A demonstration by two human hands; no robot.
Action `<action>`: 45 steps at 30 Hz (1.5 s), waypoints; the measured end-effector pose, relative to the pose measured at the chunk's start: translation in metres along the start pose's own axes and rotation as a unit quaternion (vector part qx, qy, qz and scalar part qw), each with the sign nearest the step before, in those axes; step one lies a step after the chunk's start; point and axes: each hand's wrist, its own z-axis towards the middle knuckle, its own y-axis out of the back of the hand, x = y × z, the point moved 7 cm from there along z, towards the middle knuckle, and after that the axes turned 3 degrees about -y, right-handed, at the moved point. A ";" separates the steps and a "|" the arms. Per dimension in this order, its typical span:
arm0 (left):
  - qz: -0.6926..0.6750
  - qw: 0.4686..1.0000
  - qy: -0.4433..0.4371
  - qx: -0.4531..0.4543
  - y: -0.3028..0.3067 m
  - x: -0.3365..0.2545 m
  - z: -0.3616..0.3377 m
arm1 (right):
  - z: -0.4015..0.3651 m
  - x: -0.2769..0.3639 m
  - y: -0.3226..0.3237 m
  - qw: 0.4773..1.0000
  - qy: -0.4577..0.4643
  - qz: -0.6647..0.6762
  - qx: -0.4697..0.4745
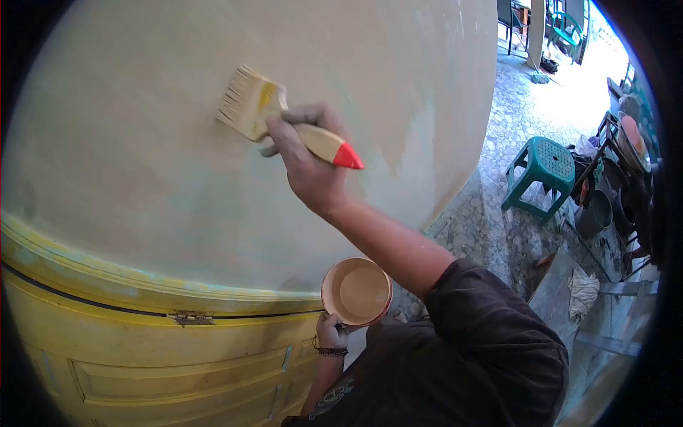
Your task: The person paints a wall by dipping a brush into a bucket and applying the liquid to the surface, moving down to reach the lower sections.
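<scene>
A wide paintbrush (321, 140) with a pale wooden handle and red tip is gripped in my right hand (311, 151). Its bristles lie against the beige, patchy wall (171, 135), which shows streaks of pale green. Lower down, my left hand (331, 333) is closed on the rim of a small round bucket (328, 293). Tan liquid covers the bucket's bottom. Dark bracelets circle the left wrist.
A yellow panelled door (178, 363) with a hinge and frame borders the wall at lower left. To the right stand a green plastic stool (542, 171), piled pots (594, 213) and a metal ladder (612, 343) on a stone-patterned floor (498, 128).
</scene>
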 end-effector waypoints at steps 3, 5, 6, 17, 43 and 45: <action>0.010 1.000 0.003 -0.005 0.008 0.001 -0.002 | -0.040 -0.070 0.056 0.996 -0.026 -0.075 -0.048; 0.020 1.000 0.002 -0.010 0.006 0.000 -0.005 | -0.086 -0.103 0.129 0.983 -0.090 -0.130 -0.097; 0.026 1.000 0.000 -0.016 -0.003 -0.007 -0.017 | -0.102 -0.115 0.155 0.972 -0.133 -0.157 -0.114; 0.036 0.999 -0.015 -0.021 0.008 -0.003 -0.018 | -0.042 -0.080 0.081 0.991 -0.083 -0.012 -0.100; 0.045 0.999 0.021 0.012 -0.039 0.001 -0.009 | 0.075 0.020 0.074 0.993 0.004 0.071 -0.093; 0.049 0.998 0.032 0.028 -0.044 0.001 -0.011 | 0.047 -0.060 0.124 0.988 -0.070 0.044 -0.127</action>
